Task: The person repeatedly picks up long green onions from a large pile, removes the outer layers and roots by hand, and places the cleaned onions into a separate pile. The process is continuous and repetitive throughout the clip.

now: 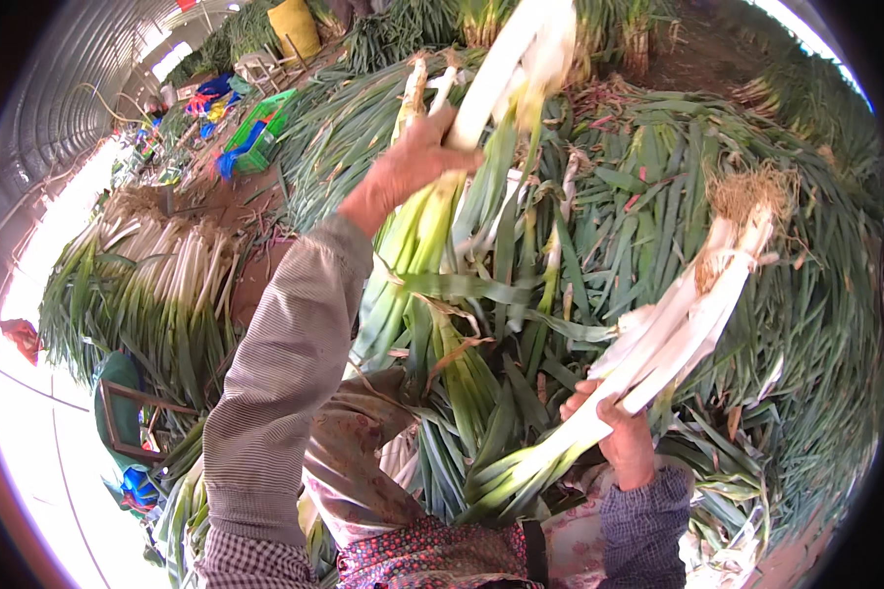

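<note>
My left hand (420, 158), beyond a striped sleeve, is raised in front of me. Its fingers are closed around the thick white shanks of large green onions (504, 70), whose upper ends are blurred. Pale green leaves (416, 235) hang below that hand. Lower right, my right hand (622, 434) grips a few more long green onions (678, 324) by their white shanks. These slant up to the right, dry roots (753, 191) at the top, their leaves trailing toward my lap. Part of the right palm is hidden behind the shanks.
Heaped green onions (803, 331) surround me in front and to the right. A root-up row of cleaned onions (169, 265) lies at left. Beyond are a green plastic crate (269, 129), a yellow sack (295, 29) and a wooden stool (265, 70). A wooden frame (129, 420) stands lower left.
</note>
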Action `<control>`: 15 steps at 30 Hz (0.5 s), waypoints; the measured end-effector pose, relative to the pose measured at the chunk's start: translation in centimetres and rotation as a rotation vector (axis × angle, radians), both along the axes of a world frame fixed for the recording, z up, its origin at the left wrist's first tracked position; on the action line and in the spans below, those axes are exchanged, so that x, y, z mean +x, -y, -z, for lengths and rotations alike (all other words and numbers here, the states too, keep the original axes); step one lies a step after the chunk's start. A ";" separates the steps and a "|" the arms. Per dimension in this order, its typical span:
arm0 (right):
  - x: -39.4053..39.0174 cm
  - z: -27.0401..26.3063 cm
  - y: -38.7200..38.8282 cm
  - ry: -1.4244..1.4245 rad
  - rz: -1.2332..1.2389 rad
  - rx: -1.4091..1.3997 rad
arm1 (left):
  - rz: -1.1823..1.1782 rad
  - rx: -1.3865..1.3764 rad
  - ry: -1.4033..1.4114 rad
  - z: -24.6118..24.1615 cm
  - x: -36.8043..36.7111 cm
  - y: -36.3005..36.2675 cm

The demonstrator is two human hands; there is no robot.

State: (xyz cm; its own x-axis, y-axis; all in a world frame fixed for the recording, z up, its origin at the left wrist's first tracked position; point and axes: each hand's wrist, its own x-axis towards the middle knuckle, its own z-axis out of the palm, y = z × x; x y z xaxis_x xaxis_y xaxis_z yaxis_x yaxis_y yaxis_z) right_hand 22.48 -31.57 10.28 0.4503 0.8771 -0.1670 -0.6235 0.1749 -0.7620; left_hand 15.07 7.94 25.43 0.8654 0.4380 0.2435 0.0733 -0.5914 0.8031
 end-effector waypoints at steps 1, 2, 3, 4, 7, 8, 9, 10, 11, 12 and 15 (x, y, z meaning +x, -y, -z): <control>0.3 -0.3 0.3 0.018 0.054 0.012 | 0.036 -0.041 0.088 -1.5 1.1 0.6; 0.7 -0.7 0.6 0.014 0.075 0.043 | -0.053 0.059 0.134 -2.1 2.5 1.3; 1.3 -1.0 1.0 0.032 0.116 0.092 | -0.084 0.160 0.239 -2.1 4.2 2.4; 1.7 -1.2 1.5 0.046 0.155 0.097 | -0.245 0.222 0.054 -1.2 5.7 3.6; 3.0 -1.3 3.6 0.058 0.268 0.141 | -0.041 0.561 -0.070 3.1 7.4 8.3; 3.3 -1.2 4.2 0.035 0.278 0.160 | 0.010 0.351 -0.385 4.4 7.8 9.9; 3.5 -1.0 4.9 0.013 0.276 0.197 | 0.076 0.323 -0.374 6.0 7.7 12.0; 3.6 -0.7 5.3 0.011 0.292 0.171 | 0.098 0.311 -0.398 7.6 7.7 14.3; 3.7 -0.3 5.5 0.037 0.293 0.179 | 0.116 0.291 -0.340 9.1 7.2 16.6; 3.6 0.0 5.6 0.023 0.323 0.178 | 0.155 0.169 -0.386 10.3 6.8 18.7; 3.1 0.7 5.5 -0.010 0.403 0.202 | 0.241 -0.088 -0.497 13.2 5.3 24.0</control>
